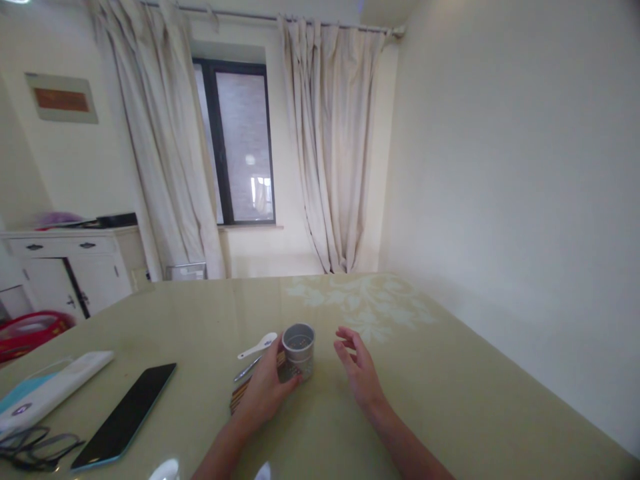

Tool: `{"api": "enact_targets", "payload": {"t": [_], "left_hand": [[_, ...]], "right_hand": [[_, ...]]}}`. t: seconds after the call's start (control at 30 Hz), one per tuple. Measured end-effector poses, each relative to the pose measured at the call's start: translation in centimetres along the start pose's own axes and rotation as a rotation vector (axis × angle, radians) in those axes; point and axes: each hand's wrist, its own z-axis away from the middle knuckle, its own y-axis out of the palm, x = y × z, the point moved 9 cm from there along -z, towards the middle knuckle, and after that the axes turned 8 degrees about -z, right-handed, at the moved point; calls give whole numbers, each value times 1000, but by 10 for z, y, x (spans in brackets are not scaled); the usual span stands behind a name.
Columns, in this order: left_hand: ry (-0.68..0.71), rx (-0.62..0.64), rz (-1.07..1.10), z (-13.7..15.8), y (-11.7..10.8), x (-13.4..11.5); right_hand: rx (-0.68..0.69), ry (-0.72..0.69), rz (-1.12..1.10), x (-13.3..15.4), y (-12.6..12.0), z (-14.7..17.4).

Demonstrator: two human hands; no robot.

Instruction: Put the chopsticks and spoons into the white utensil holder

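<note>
A grey metal-looking cup (299, 357) stands upright on the table, with small specks visible inside it. My left hand (269, 385) is wrapped around the cup's left and near side, thumb at the front. To the right of the cup, my right hand (357, 367) hovers with nothing in it, its fingers apart and slightly curled. A white spoon (258, 346) lies just left of the cup. Below it is a slim silvery pen-like item (247, 369). Brown striped sticks or strips (237, 396) are partly hidden behind my left hand.
On the left lie a black-screened phone or tablet (127, 415), a white power strip-like bar (57, 390) and dark-framed glasses (37, 448). The greenish table (450, 400) meets the white wall on the right. A white cabinet (70, 267) and a red basket (35, 330) stand beyond the table.
</note>
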Motion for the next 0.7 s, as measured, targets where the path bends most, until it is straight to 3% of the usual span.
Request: {"api": "enact_targets", "payload": {"t": [0.17, 0.37, 0.47, 0.57, 0.7], "left_hand": [[3, 21, -116, 4, 6, -10], [150, 139, -138, 13, 27, -27], [120, 108, -278, 7, 12, -19], [30, 38, -570, 0, -13, -6], [-73, 74, -813, -1, -25, 6]], "right_hand": [[126, 7, 44, -6, 13, 5], [292, -47, 41, 2, 27, 10], [255, -38, 72, 4, 12, -1], [157, -33, 128, 2, -17, -18], [41, -49, 168, 0, -52, -33]]}}
